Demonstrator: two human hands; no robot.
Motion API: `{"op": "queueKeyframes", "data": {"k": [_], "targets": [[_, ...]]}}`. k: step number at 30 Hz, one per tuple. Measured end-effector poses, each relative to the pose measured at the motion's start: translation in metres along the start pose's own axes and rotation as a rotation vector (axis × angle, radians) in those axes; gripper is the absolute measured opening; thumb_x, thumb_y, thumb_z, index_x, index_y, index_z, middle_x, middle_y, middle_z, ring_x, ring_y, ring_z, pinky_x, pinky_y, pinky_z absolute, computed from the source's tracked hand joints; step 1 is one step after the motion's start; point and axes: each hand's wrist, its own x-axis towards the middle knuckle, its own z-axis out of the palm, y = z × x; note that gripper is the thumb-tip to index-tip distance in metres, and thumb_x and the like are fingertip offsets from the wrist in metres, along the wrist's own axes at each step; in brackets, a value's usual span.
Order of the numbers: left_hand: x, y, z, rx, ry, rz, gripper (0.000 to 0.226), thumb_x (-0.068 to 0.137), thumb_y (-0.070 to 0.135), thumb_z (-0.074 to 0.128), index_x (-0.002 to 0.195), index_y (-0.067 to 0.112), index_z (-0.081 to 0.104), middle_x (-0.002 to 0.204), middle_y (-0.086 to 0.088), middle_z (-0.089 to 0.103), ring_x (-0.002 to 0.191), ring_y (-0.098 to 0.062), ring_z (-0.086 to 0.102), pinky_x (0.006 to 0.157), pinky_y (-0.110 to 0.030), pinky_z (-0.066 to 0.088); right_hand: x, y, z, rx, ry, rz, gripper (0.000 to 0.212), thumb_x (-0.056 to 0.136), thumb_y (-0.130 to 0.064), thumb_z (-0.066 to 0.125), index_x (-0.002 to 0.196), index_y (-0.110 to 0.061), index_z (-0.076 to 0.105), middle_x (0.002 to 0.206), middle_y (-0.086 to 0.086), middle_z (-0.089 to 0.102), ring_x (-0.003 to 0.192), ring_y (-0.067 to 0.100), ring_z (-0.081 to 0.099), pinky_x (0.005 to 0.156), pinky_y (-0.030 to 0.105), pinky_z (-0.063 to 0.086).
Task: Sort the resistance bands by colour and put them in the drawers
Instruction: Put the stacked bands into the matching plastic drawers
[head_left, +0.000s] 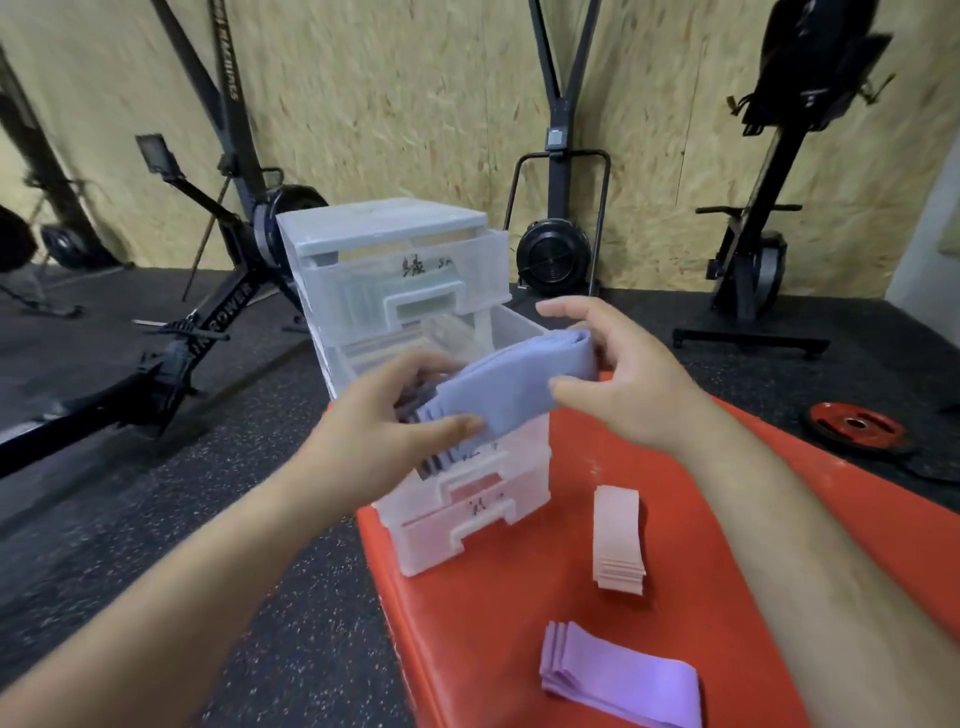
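Observation:
A clear plastic drawer unit (395, 228) stands on a red mat (519, 623), its drawers marked with handwritten labels. The second drawer (519, 325) is pulled out. Above it I hold a stack of blue-grey resistance bands (514, 384): my left hand (384, 415) grips the near end, thumb on top, and my right hand (618, 374) pinches the far end. A pink stack of bands (617, 535) lies on the mat to the right of the unit. A purple stack of bands (618, 675) lies nearer to me.
The red mat lies on black speckled rubber floor (234, 467). A rowing machine (208, 312) stands at the left, more gym machines (556, 249) line the wooden back wall, and a red weight plate (854, 426) lies on the floor at the right.

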Motion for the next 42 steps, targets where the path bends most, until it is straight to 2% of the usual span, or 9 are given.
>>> {"op": "queueKeyframes", "data": {"k": [3, 8, 16, 24, 26, 29, 32, 35, 42], "targets": [[0.029, 0.018, -0.044, 0.300, 0.040, 0.041, 0.040, 0.077, 0.035, 0.081, 0.112, 0.040, 0.063, 0.101, 0.017, 0.069, 0.086, 0.000, 0.066, 0.076, -0.025, 0.054, 0.041, -0.026, -0.001, -0.248, -0.089, 0.018, 0.046, 0.073, -0.017, 0.068, 0.114, -0.038, 0.066, 0.104, -0.013, 0.070, 0.092, 0.005, 0.066, 0.079, 0.023, 0.052], [0.086, -0.002, -0.060, 0.576, -0.027, 0.033, 0.042, 0.079, 0.031, 0.077, 0.117, 0.030, 0.057, 0.107, 0.001, 0.064, 0.090, -0.020, 0.063, 0.076, -0.038, 0.055, 0.115, -0.027, 0.017, -0.521, -0.201, 0.080, 0.033, 0.072, -0.021, 0.065, 0.103, -0.033, 0.067, 0.090, -0.012, 0.067, 0.083, 0.015, 0.066, 0.063, 0.025, 0.051], [0.122, -0.048, -0.033, 0.717, -0.298, -0.058, 0.043, 0.089, 0.030, 0.061, 0.129, 0.040, 0.050, 0.106, 0.001, 0.064, 0.080, -0.019, 0.058, 0.068, -0.030, 0.048, 0.164, 0.014, 0.046, -0.751, -0.468, 0.237, 0.036, 0.078, -0.018, 0.076, 0.111, -0.028, 0.068, 0.110, -0.007, 0.064, 0.099, 0.017, 0.061, 0.080, 0.030, 0.052], [0.124, -0.058, -0.030, 0.740, -0.339, -0.113, 0.030, 0.092, 0.051, 0.057, 0.120, 0.041, 0.062, 0.106, 0.007, 0.064, 0.085, -0.015, 0.058, 0.074, -0.028, 0.048, 0.161, 0.025, 0.049, -0.739, -0.573, 0.279, 0.036, 0.088, -0.016, 0.066, 0.120, -0.031, 0.071, 0.121, -0.013, 0.065, 0.111, 0.011, 0.060, 0.099, 0.029, 0.048], [0.118, -0.050, -0.034, 0.678, -0.324, -0.127, 0.032, 0.092, 0.044, 0.060, 0.122, 0.035, 0.062, 0.113, 0.006, 0.066, 0.094, -0.016, 0.062, 0.082, -0.029, 0.051, 0.154, 0.022, 0.041, -0.613, -0.501, 0.254, 0.037, 0.087, -0.019, 0.070, 0.122, -0.029, 0.070, 0.120, -0.012, 0.068, 0.109, 0.009, 0.062, 0.102, 0.029, 0.048], [0.099, -0.042, -0.040, 0.543, -0.138, -0.085, 0.031, 0.091, 0.038, 0.063, 0.119, 0.025, 0.064, 0.112, 0.006, 0.064, 0.103, -0.015, 0.062, 0.092, -0.032, 0.050, 0.122, 0.024, 0.034, -0.397, -0.083, 0.015, 0.021, 0.086, -0.021, 0.065, 0.105, -0.025, 0.073, 0.100, -0.009, 0.071, 0.097, 0.009, 0.065, 0.094, 0.033, 0.052], [0.060, -0.048, -0.030, 0.775, 0.215, 0.277, 0.021, 0.093, 0.035, 0.058, 0.108, 0.021, 0.063, 0.102, 0.005, 0.058, 0.095, -0.018, 0.056, 0.085, -0.032, 0.040, 0.066, 0.035, 0.049, -0.452, 0.259, -0.253, 0.008, 0.084, -0.027, 0.057, 0.084, -0.022, 0.064, 0.083, -0.007, 0.058, 0.085, 0.016, 0.055, 0.081, 0.038, 0.049], [0.021, -0.059, -0.005, 0.928, 0.267, 0.459, 0.017, 0.089, 0.032, 0.059, 0.098, 0.018, 0.060, 0.094, 0.003, 0.056, 0.089, -0.023, 0.055, 0.076, -0.032, 0.031, 0.030, 0.053, 0.076, -0.607, 0.263, -0.245, 0.014, 0.085, -0.030, 0.056, 0.094, -0.026, 0.065, 0.089, -0.011, 0.057, 0.091, 0.016, 0.055, 0.084, 0.038, 0.044], [0.010, -0.093, 0.018, 1.074, 0.235, 0.290, 0.043, 0.083, 0.044, 0.053, 0.116, 0.017, 0.059, 0.109, 0.002, 0.057, 0.098, -0.024, 0.057, 0.081, -0.036, 0.041, 0.034, 0.058, 0.108, -0.736, 0.122, -0.117, 0.040, 0.090, -0.029, 0.052, 0.129, -0.029, 0.059, 0.116, -0.008, 0.056, 0.114, 0.019, 0.051, 0.094, 0.036, 0.037]]}}
